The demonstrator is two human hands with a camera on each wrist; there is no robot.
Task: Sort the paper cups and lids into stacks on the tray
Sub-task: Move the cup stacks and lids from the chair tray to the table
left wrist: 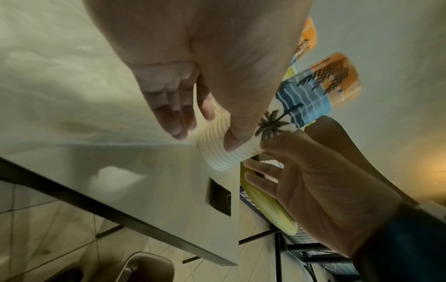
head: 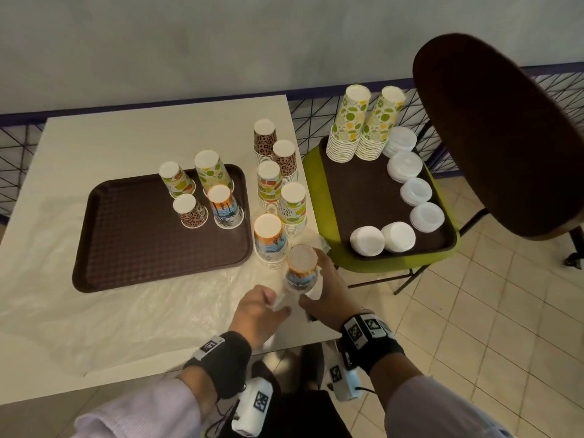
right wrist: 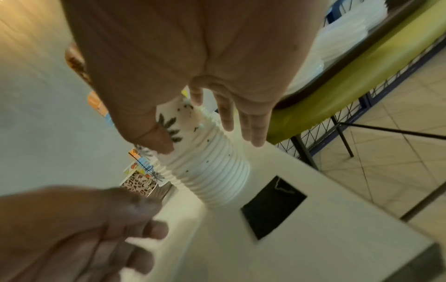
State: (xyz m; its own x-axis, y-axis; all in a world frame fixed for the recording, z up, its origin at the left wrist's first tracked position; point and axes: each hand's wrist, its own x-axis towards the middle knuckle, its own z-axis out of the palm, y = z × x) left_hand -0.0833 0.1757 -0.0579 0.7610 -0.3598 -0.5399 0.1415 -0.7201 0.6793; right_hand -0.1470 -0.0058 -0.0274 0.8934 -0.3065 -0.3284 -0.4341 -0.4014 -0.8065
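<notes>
A tilted stack of palm-print paper cups (head: 300,273) hangs over the table's front right corner. My right hand (head: 313,279) grips its printed upper part, thumb on one side and fingers on the other (right wrist: 202,139). My left hand (head: 278,306) pinches the ribbed rim end (left wrist: 205,137). The brown tray (head: 142,263) on the table carries upturned cups: a fruit one (head: 175,180), a lime one (head: 211,169), a leopard one (head: 189,211) and a palm one (head: 222,207).
Several cup stacks stand between the tray and the table's right edge, a palm-print stack (head: 268,238) nearest my hands. A second tray (head: 363,197) on a green chair holds two lime cup stacks (head: 350,121) and several white lid stacks (head: 410,167). A dark chair back (head: 493,131) rises at right.
</notes>
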